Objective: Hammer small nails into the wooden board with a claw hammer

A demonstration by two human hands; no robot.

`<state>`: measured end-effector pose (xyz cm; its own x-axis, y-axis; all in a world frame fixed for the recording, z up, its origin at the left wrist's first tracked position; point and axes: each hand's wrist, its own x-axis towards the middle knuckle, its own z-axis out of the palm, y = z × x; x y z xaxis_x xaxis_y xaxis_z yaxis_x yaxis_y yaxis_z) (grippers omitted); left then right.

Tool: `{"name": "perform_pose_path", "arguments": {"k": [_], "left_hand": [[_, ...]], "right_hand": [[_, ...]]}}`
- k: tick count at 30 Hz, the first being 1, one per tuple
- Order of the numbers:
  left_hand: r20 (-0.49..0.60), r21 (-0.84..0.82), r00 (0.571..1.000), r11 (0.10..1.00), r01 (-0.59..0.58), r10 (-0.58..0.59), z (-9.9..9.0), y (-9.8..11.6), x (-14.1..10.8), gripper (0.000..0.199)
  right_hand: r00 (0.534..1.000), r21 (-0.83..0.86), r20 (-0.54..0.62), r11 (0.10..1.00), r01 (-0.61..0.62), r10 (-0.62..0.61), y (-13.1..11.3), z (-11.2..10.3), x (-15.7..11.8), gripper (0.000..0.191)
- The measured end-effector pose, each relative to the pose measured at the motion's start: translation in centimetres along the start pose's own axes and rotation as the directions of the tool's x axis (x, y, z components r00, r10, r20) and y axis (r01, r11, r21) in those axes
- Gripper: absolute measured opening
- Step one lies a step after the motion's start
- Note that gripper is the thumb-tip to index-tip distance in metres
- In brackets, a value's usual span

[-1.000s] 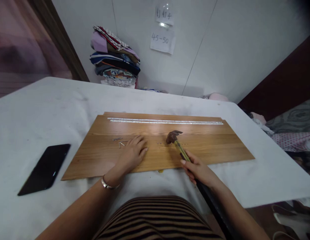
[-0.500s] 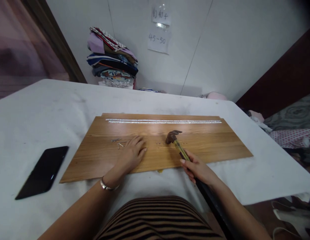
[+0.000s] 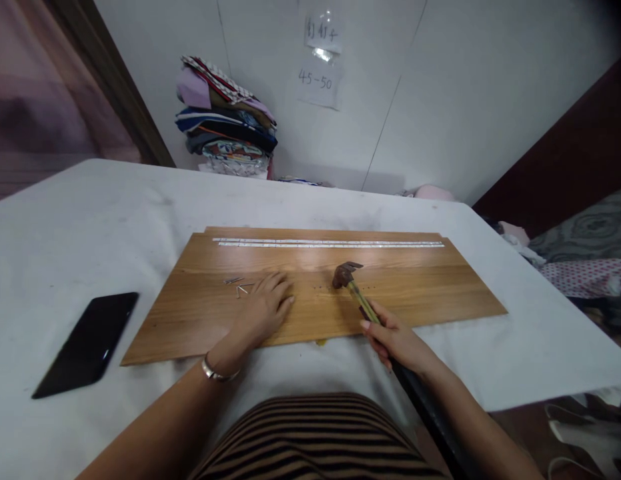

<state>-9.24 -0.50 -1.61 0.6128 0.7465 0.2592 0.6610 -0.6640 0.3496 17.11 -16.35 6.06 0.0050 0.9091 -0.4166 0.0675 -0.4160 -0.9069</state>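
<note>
A wooden board [image 3: 180, 320] lies on the white-covered table, with two white measuring strips [image 3: 330, 245] along its far edge. My left hand [image 3: 263, 307] rests flat on the board, fingers spread, just right of several loose nails [image 3: 241, 290]. My right hand [image 3: 395, 337] is wrapped round the handle of a claw hammer [image 3: 344, 275]. The hammer's head is at the board's middle, its claw pointing right. Small dark marks [image 3: 369, 287] run in a row on both sides of the head. Whether the head touches the wood is hard to tell.
A black phone [image 3: 87, 347] lies on the table [image 3: 135, 200] left of the board. Folded clothes [image 3: 227, 120] are stacked by the wall at the back left. Paper notes [image 3: 317, 83] hang on the wall.
</note>
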Motion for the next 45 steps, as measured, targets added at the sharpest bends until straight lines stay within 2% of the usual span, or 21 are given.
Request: {"name": "perform_pose_path", "arguments": {"k": [13,23,34,39,45], "left_hand": [[-0.027,-0.031,1.0,1.0,-0.001,0.0,0.27,-0.18,0.04,0.036],[-0.007,-0.013,1.0,1.0,0.011,-0.011,-0.3,0.29,0.09,0.036],[-0.02,-0.017,1.0,1.0,0.013,-0.013,-0.07,0.22,0.07,0.036],[0.007,0.0,1.0,1.0,0.018,-0.018,-0.28,0.24,0.06,0.037],[-0.005,-0.007,1.0,1.0,0.016,-0.016,-0.1,0.25,0.06,0.037]], "right_hand": [[1.0,-0.018,-0.002,1.0,-0.007,0.007,0.01,-0.01,-0.09,0.08],[1.0,-0.023,0.002,0.999,-0.026,0.026,-0.12,0.18,0.07,0.08],[1.0,-0.033,0.011,0.999,-0.015,0.015,-0.01,0.32,-0.03,0.074],[1.0,-0.03,0.013,1.0,-0.004,0.005,0.15,0.26,0.03,0.071],[1.0,-0.031,0.011,1.0,0.0,0.0,-0.47,0.41,-0.23,0.074]]}}
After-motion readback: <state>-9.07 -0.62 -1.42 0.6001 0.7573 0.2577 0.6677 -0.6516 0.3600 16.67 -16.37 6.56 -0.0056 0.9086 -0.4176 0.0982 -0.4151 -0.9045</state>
